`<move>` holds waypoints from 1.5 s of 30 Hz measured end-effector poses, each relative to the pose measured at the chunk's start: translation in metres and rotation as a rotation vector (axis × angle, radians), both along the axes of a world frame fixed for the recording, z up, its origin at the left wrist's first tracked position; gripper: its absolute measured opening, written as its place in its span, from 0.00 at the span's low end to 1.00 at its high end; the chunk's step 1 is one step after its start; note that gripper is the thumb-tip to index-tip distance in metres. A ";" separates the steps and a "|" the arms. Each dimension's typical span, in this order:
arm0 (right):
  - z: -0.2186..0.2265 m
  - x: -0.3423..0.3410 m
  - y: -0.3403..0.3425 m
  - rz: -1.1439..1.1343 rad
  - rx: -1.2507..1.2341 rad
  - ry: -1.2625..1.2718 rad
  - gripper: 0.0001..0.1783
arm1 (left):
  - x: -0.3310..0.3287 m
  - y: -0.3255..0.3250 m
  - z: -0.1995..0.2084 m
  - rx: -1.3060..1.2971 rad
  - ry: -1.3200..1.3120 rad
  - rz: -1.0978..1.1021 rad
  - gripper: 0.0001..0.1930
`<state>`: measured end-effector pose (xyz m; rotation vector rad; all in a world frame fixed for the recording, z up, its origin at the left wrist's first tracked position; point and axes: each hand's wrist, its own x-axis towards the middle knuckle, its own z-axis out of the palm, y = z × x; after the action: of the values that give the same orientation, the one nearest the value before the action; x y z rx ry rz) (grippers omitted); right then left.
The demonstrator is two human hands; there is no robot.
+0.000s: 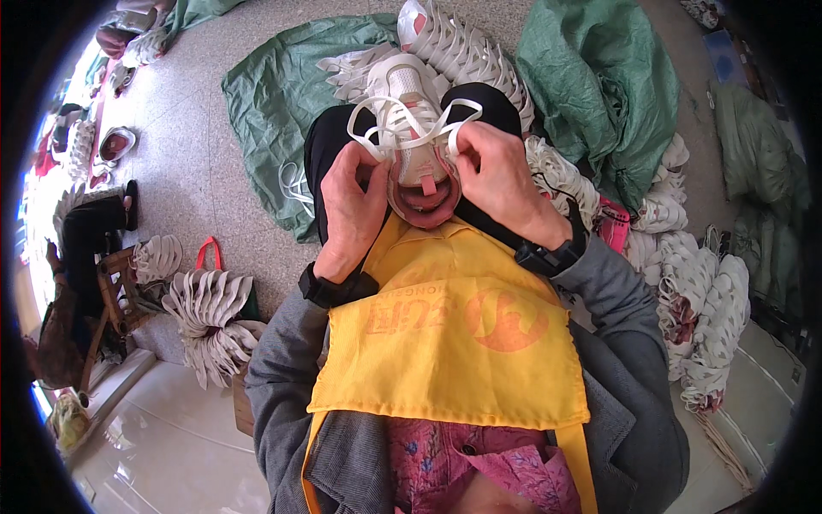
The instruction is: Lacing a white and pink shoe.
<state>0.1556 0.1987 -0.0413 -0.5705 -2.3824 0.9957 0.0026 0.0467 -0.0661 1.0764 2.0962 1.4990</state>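
A white and pink sneaker [405,79] rests between my knees, its toe pointing away from me and its pink-lined opening toward me. White shoelaces [396,120] cross over its tongue and loop out to both sides. My left hand [353,190] pinches the lace at the left of the opening. On the other side my right hand [501,176] grips the lace close to the shoe's collar. Both hands have their fingers closed. A yellow apron [445,334] covers my lap below the shoe.
Green sheeting [274,111] lies on the floor at far left, with loose white laces [295,188] on it. A green sack [599,94] stands at far right. Bundled white shoe parts [210,317] sit left, and more bundles [706,308] right. Another person's dark-clad leg [94,223] shows at the left.
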 end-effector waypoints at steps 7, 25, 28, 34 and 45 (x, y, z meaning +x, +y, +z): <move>-0.009 -0.008 0.003 0.106 0.142 0.056 0.04 | 0.000 0.001 -0.001 -0.003 -0.004 0.003 0.10; 0.006 0.014 -0.006 -0.022 0.071 0.030 0.12 | 0.000 0.000 0.009 -0.047 0.140 -0.085 0.10; -0.001 0.009 -0.006 0.001 0.090 -0.013 0.11 | 0.004 -0.002 0.017 -0.005 0.115 -0.115 0.10; -0.002 0.011 -0.008 -0.085 0.041 -0.060 0.08 | 0.002 -0.003 0.014 -0.024 0.241 -0.102 0.11; 0.002 0.005 0.004 0.130 0.566 -0.223 0.06 | 0.000 0.013 0.005 -0.044 0.428 -0.116 0.09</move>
<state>0.1610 0.2026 -0.0393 -0.3259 -2.7603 0.2750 0.0027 0.0593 -0.0610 1.5860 2.2753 1.2442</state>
